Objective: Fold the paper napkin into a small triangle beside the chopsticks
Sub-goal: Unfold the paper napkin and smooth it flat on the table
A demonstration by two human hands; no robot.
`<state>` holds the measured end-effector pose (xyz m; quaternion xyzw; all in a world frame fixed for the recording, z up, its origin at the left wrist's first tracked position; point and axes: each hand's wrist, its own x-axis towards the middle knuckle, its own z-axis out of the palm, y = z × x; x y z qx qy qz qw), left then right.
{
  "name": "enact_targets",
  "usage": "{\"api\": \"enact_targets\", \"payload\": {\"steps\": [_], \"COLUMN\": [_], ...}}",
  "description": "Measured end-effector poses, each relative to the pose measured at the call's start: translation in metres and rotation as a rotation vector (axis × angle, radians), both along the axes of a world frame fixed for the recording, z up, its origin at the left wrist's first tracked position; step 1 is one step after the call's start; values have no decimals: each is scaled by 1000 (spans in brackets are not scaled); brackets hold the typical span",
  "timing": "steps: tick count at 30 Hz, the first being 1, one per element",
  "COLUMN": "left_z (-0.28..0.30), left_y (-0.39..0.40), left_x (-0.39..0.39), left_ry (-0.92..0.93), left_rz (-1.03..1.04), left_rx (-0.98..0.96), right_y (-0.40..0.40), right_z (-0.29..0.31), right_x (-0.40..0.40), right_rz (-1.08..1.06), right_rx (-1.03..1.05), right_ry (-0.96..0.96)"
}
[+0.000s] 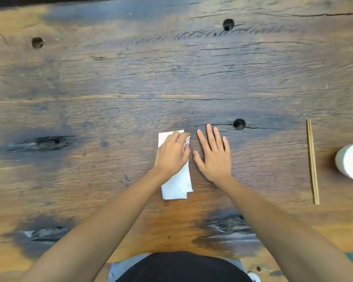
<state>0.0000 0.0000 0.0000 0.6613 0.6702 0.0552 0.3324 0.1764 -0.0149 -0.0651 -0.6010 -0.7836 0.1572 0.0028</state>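
Your left hand (pixel 172 154) presses flat on the folded white napkin (pixel 176 185), your right hand (pixel 213 154) lies spread just beside it, chopsticks (pixel 312 161) well apart to the right.

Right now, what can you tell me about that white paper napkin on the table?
The paper napkin is white, thin and soft-looking, folded into a tall narrow rectangle lying flat on the wooden table. Near its lower end a diagonal fold line shows, and one layer sticks out slightly at the bottom right corner. The left hand lies across its middle, pressing it down and hiding that part. The right hand rests flat on the wood just beside it, not clearly touching. The chopsticks lie well off to its right.
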Motion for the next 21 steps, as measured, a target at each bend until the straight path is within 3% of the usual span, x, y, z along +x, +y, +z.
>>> {"api": "enact_targets", "payload": {"steps": [4,21], "left_z": [-13,-21], "left_y": [11,12], "left_x": [5,14], "left_ry": [-25,-51], "left_rz": [83,290], "left_rx": [-1,-31], "right_y": [2,0], "right_z": [-6,-11], "right_x": [-2,0], "right_rz": [-27,-40], "right_rx": [83,90], "right_ry": [-33,-36]}}
